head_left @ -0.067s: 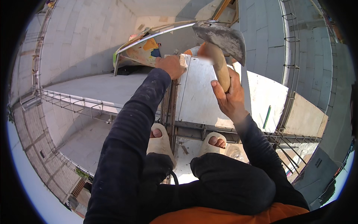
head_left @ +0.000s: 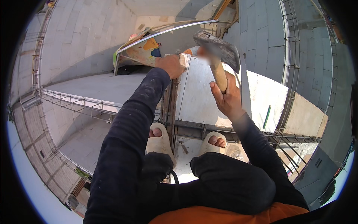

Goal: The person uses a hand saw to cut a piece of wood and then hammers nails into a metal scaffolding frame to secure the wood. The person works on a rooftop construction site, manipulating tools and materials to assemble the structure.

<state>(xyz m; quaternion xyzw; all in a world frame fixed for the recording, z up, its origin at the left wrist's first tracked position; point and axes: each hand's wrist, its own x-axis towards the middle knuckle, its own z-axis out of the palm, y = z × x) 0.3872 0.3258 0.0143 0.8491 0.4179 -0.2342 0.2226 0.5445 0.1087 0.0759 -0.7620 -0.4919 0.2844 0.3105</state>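
Note:
My right hand (head_left: 228,96) is closed around the wooden handle of a hatchet (head_left: 223,50), whose broad, worn grey head is raised above a white board (head_left: 203,91). At the far left corner of that board, my left hand (head_left: 170,66) is closed against a small pale wooden block (head_left: 184,60). The fingertips on the block's side are partly hidden. Beyond the board, a person in orange (head_left: 193,50) is mostly covered by the hatchet head.
Steel bar cages (head_left: 292,44) run along the grey block walls. A green pencil-like stick (head_left: 267,117) lies on the right-hand board. My sandalled feet (head_left: 161,140) stand near a metal beam (head_left: 194,130), with a lower level visible at left. A curved metal strip (head_left: 167,33) stretches ahead.
The hatchet head has dropped and tilted slightly, and my right hand has shifted a little left. My left hand stays in place at the block.

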